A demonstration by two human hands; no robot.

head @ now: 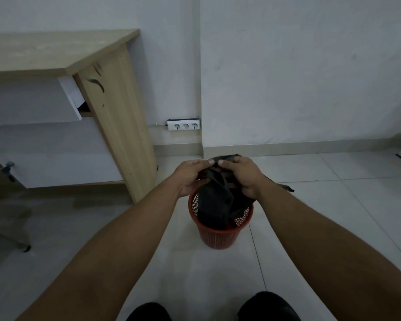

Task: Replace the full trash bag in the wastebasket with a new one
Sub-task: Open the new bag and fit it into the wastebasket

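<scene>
A red mesh wastebasket (220, 237) stands on the tiled floor in front of me. A black trash bag (214, 205) hangs down into it, crumpled and limp. My left hand (190, 177) and my right hand (243, 176) both pinch the bag's top edge just above the basket's rim, thumbs close together. A loose end of the bag (287, 188) sticks out to the right behind my right wrist. What lies at the bottom of the basket is hidden by the bag.
A light wooden desk (116, 105) with a white drawer stands to the left, its side panel close to the basket. A white power strip (183, 125) sits against the wall behind. My knees (267, 306) show at the bottom edge.
</scene>
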